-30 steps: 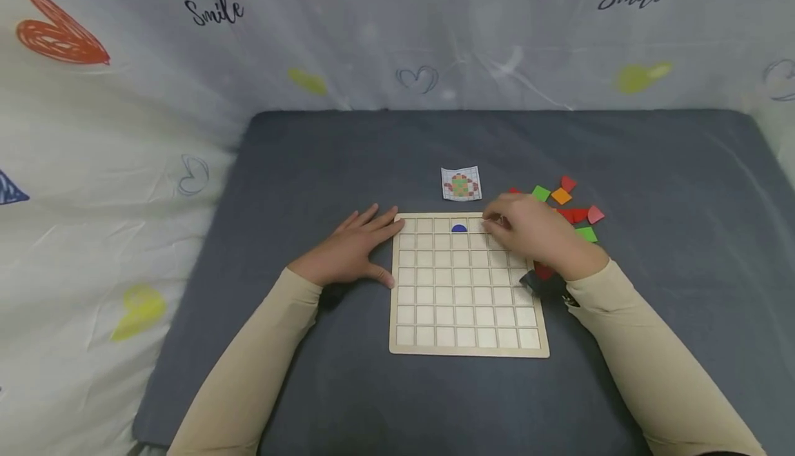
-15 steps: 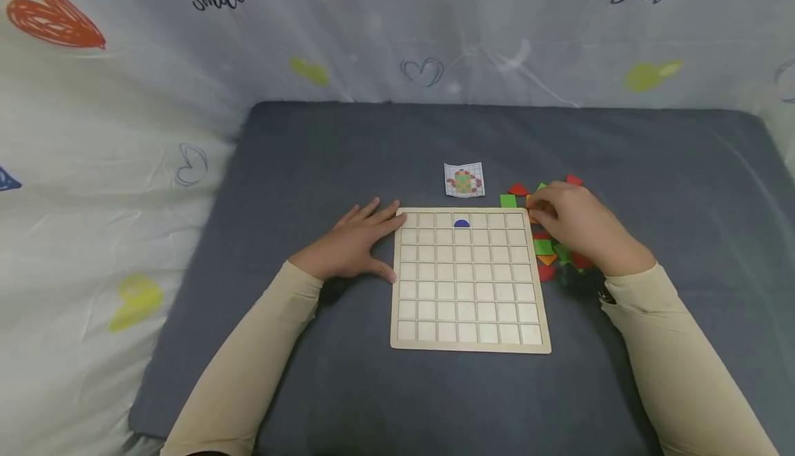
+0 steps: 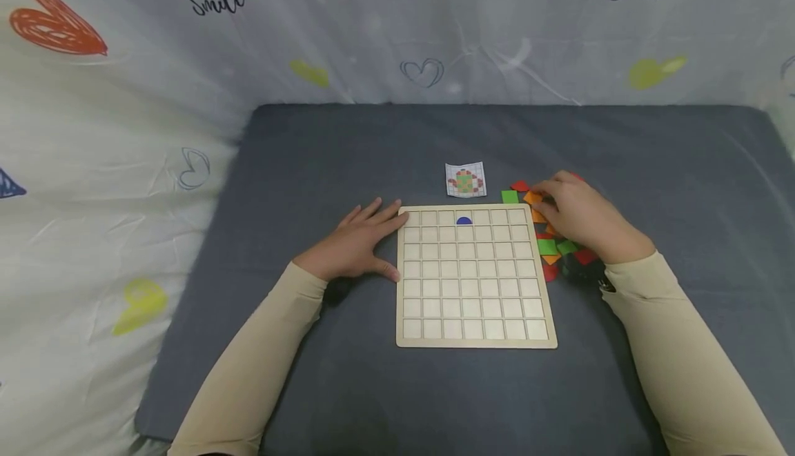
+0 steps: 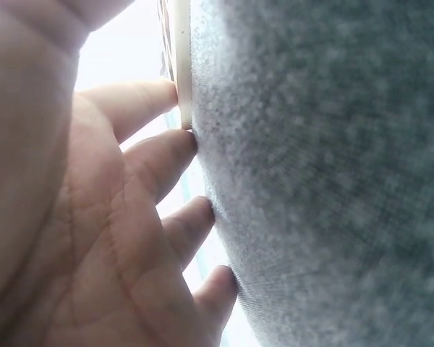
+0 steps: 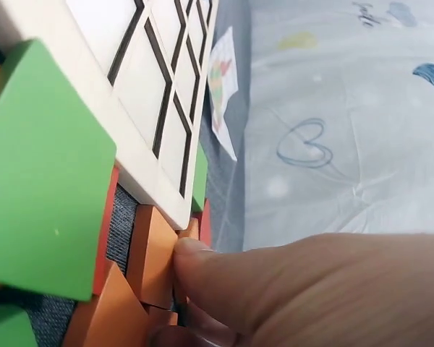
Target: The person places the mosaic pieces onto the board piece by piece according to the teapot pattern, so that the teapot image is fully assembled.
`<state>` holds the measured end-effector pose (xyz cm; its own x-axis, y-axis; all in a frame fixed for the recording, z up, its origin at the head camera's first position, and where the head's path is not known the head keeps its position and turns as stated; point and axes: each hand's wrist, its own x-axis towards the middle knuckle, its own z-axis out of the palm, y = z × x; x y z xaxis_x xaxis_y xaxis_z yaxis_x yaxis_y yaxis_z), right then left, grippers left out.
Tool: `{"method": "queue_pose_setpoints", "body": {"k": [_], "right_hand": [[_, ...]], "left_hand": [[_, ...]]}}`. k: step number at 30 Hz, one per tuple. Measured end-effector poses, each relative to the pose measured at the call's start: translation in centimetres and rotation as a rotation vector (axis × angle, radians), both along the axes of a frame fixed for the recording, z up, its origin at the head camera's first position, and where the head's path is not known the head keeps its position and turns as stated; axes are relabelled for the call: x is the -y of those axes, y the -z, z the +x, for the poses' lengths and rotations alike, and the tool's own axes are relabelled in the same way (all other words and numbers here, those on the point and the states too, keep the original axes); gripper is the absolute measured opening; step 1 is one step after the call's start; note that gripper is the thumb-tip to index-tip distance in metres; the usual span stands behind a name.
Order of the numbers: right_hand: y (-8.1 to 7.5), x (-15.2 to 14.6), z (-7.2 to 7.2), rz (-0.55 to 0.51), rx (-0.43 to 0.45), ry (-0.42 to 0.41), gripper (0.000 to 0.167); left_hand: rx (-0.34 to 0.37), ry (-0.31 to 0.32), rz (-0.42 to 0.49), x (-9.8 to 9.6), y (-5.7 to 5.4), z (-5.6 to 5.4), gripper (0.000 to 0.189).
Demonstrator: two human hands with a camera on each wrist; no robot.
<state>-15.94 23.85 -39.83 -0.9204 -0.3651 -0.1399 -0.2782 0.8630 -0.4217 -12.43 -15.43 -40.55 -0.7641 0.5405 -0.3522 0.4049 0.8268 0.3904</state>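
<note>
In the head view, a pale wooden grid board (image 3: 475,270) lies on the dark table. A blue half-round tile (image 3: 464,221) sits in its top row. My left hand (image 3: 357,240) rests with fingers spread at the board's left edge; the left wrist view shows the fingertips (image 4: 179,144) by the edge. At the board's upper right corner, my right hand (image 3: 586,216) pinches an orange tile (image 3: 532,197) among the loose tiles. In the right wrist view the thumb (image 5: 202,264) presses against orange tiles (image 5: 153,253); the other fingers are mostly hidden beneath it.
Several green, red and orange tiles lie along the board's right side, among them a green tile (image 3: 509,196) and a red tile (image 3: 550,273). A small printed pattern card (image 3: 464,181) lies beyond the board. A patterned cloth (image 3: 348,35) hangs behind the table.
My right hand has moved right, from over the board's upper right corner to the loose tiles beside it. An orange tile by its fingertips has turned slightly. The left hand stays at the edge.
</note>
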Motion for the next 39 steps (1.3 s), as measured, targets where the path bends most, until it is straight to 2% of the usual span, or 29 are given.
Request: {"method": "queue_pose_setpoints", "body": {"k": [8, 20, 27, 35, 39], "right_hand": [[0.5, -0.3, -0.5, -0.049, 0.042, 0.027, 0.036], [0.3, 0.0, -1.1, -0.087, 0.092, 0.091, 0.038], [-0.1, 0.3, -0.9, -0.091, 0.108, 0.127, 0.035], [-1.2, 0.3, -0.4, -0.1, 0.056, 0.157, 0.027], [-2.0, 0.5, 0.0, -0.114, 0.035, 0.153, 0.028]], "left_hand": [[0.012, 0.014, 0.021, 0.1, -0.1, -0.1, 0.116], [0.06, 0.018, 0.046, 0.2, 0.1, -0.5, 0.115], [0.049, 0.027, 0.044, 0.3, 0.1, -0.7, 0.116], [0.069, 0.027, 0.067, 0.3, 0.2, -0.8, 0.115], [0.072, 0.028, 0.074, 0.4, 0.3, -0.8, 0.115]]}}
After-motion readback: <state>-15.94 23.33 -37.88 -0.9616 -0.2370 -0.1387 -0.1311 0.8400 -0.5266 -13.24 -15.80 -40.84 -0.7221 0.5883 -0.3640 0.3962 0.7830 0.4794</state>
